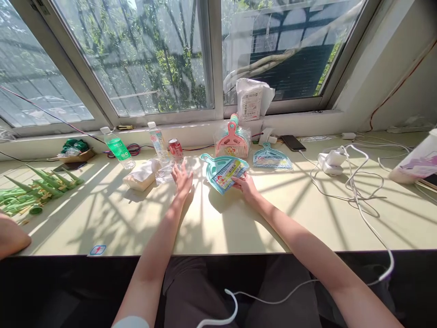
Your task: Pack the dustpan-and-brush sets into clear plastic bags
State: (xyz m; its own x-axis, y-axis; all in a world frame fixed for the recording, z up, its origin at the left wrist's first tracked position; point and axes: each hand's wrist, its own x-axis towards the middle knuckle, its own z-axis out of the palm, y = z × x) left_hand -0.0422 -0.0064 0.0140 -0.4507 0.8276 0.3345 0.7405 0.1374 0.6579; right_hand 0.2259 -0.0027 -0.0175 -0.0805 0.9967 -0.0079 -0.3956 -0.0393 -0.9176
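Note:
My right hand [246, 186] grips the lower right edge of a teal mini dustpan [214, 169] that carries a printed card label. The pan is tilted a little above the table, its handle pointing left and its shadow beneath it. My left hand [182, 177] is open, fingers apart, over the table beside a crumpled clear plastic wrapper [165, 173]. Behind stands a stack of pink dustpans [232, 141] in clear plastic. A second teal dustpan set [271, 158] lies to the right of my right hand.
Left of my hands are a small box [140, 177], a green-labelled bottle [118, 148], another bottle [157, 140] and a red can [175, 148]. Green plastic stems [51, 187] lie far left, near another person's arm [12, 237]. White cables [355, 191], a charger [331, 161] and a phone [292, 143] lie right.

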